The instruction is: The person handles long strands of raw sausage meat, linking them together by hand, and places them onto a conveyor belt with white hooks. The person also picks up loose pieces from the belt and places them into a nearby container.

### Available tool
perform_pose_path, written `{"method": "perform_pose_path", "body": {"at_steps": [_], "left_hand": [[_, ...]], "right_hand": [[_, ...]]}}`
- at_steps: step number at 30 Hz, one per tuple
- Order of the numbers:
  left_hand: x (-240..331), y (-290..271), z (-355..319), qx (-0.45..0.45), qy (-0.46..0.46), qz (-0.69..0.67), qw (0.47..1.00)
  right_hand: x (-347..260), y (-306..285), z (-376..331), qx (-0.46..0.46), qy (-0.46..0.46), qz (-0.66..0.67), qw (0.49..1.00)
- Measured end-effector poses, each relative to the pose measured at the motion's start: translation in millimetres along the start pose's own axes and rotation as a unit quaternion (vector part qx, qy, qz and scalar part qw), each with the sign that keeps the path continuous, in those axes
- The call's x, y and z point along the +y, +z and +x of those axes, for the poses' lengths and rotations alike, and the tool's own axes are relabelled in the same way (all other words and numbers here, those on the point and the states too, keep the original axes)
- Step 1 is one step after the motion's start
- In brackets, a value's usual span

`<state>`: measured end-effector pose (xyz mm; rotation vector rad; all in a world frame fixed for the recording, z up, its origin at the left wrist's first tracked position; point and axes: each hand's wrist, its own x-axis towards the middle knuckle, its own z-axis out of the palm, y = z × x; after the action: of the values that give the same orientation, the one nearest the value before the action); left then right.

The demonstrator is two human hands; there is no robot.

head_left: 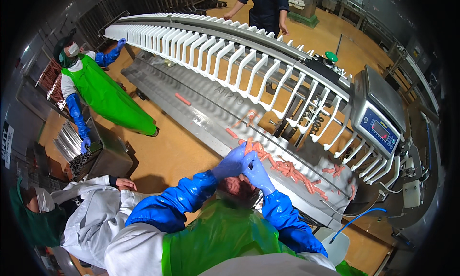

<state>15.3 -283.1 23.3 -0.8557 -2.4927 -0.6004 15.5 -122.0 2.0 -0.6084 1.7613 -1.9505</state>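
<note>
My left hand (230, 164), in a blue-purple glove, is closed around a pink sausage (248, 145) whose end pokes up past the fingers. Against it, my right hand (259, 174) is also closed, its fingertips pressed together. Whatever lies between those fingertips is too small to make out. Both hands are at the near edge of a long metal tray (206, 125). A heap of pink sausages (292, 173) lies on the tray just right of my hands. Below my hands, partly hidden by them, shows a reddish-brown mass (234, 186) that I cannot name.
A conveyor of white hooked arms (230, 60) runs above the tray. At right stand a scale (381, 127) and a blue hose (357, 223). A co-worker in a green apron (103, 91) touches the conveyor's far end; another in white (96, 213) is close left. Someone in dark clothes (263, 5) stands behind.
</note>
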Motion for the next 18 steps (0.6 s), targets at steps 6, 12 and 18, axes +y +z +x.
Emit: {"method": "perform_pose_path", "body": {"at_steps": [6,12,18], "left_hand": [[27,0,10,0.029,-0.35,-0.387,0.853],[35,-10,15,0.107,-0.434,-0.418,0.791],[30,-11,16,0.166,-0.37,-0.488,0.773]], "right_hand": [[10,9,1,0.031,0.032,-0.047,0.998],[21,14,1,0.01,0.023,-0.029,0.999],[3,12,0,0.003,0.01,-0.088,0.996]]}}
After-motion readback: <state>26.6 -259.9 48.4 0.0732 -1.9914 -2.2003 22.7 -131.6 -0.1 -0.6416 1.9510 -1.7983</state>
